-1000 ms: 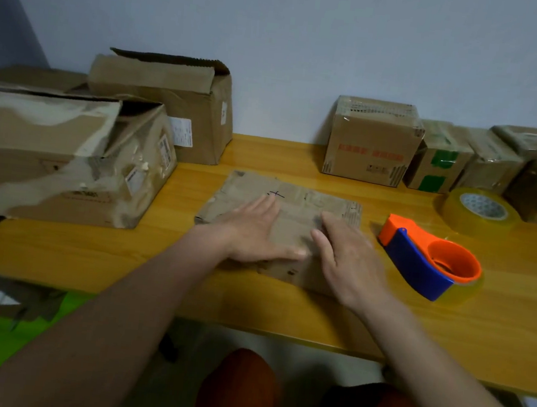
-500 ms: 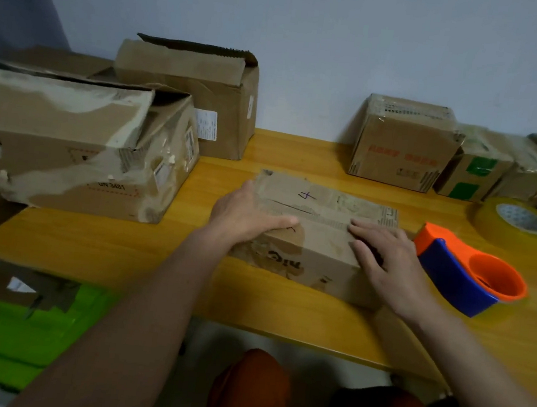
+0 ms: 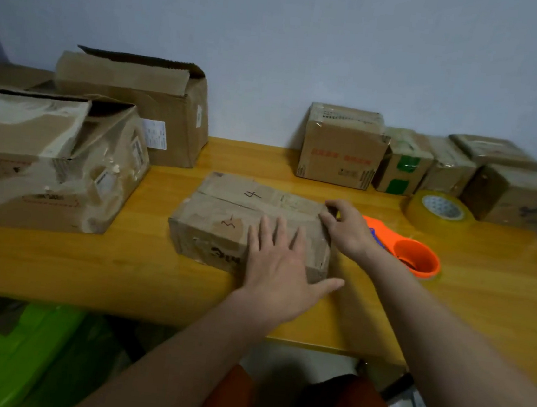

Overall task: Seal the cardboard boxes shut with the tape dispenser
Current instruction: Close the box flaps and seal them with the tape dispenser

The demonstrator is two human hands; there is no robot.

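Head view: single wide-angle camera, worn, facing forward and down.
Looks from above the near edge of the yellow table [image 3: 55, 267] toward the back wall [image 3: 310, 42]; both forearms enter from below, close; edges bow outward.

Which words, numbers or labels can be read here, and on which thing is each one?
"4": handwritten on top of the flat box.
Red print on the front of the upright box: too blurred.
White label on the open box: too small.
Dark print on the flat box's front, under the left hand: partly hidden.
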